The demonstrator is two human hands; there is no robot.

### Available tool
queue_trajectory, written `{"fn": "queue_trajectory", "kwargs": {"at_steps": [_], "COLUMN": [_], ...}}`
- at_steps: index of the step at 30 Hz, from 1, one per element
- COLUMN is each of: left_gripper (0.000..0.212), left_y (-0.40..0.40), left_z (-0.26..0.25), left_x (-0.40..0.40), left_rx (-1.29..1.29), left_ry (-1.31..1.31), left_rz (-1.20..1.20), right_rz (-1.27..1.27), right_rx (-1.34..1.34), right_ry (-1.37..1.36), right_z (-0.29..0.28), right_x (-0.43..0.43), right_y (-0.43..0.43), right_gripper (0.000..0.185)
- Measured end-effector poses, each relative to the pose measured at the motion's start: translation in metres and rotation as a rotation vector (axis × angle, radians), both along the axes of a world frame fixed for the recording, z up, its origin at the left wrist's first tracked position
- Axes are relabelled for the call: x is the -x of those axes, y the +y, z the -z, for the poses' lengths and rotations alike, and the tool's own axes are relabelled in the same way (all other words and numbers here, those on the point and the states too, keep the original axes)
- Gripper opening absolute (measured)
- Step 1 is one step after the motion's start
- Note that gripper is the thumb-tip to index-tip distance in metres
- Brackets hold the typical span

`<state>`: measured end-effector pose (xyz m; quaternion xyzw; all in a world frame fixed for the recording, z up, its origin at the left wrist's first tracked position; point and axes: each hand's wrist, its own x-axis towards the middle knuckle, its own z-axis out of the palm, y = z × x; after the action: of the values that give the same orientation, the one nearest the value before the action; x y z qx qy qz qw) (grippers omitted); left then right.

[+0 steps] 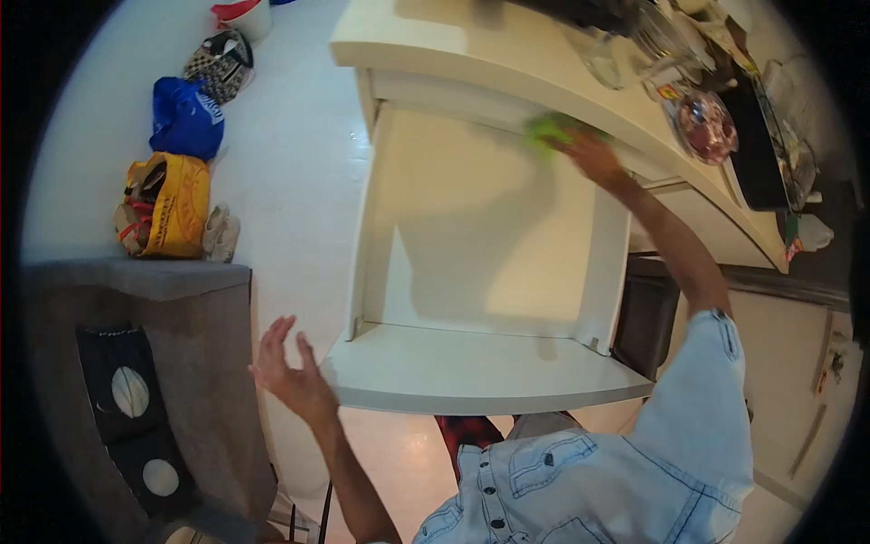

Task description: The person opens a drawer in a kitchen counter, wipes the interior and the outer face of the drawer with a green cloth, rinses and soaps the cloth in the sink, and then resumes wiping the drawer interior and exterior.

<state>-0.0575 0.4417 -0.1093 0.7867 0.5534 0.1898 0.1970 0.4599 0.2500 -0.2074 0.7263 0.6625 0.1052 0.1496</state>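
Observation:
My right hand [590, 153] reaches to the back of a pulled-out white drawer [469, 224] and presses a bright green cloth [546, 130] near its rear edge. Both hand and cloth are somewhat blurred, and the fingertips are partly lost against the cloth. Nothing else lies in the drawer, where my arm and body cast a shadow. My left hand [292, 370] is raised at the left of the drawer's front panel [482, 370], fingers apart and holding nothing.
Above the drawer, a cream countertop [476, 41] bears glassware, a clear round container [707, 128] and a black tray [758, 149]. Blue [185, 119] and yellow [178, 204] bags and pale shoes [221, 233] line the left wall. A grey sofa [224, 326] stands lower left.

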Motion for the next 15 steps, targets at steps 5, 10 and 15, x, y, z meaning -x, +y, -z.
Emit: {"fn": "queue_trajectory", "kwargs": {"at_steps": [5,10,15], "left_gripper": [0.018,0.019,0.021], "left_y": [0.001,0.003,0.005], "left_z": [0.006,0.012,0.016], "left_x": [0.008,0.019,0.016], "left_rx": [-0.049,0.024,0.037], "left_ry": [0.040,-0.036,-0.058], "left_rz": [-0.004,-0.060,-0.094], "right_rz": [-0.277,-0.195,0.027], "right_rx": [-0.189,-0.133,0.021], "right_ry": [-0.316,-0.057,-0.146], "right_z": [-0.009,-0.006,-0.025], "right_x": [0.096,0.045,-0.028], "right_y": [0.202,0.092,-0.084], "right_gripper": [0.065,0.067,0.065]}}
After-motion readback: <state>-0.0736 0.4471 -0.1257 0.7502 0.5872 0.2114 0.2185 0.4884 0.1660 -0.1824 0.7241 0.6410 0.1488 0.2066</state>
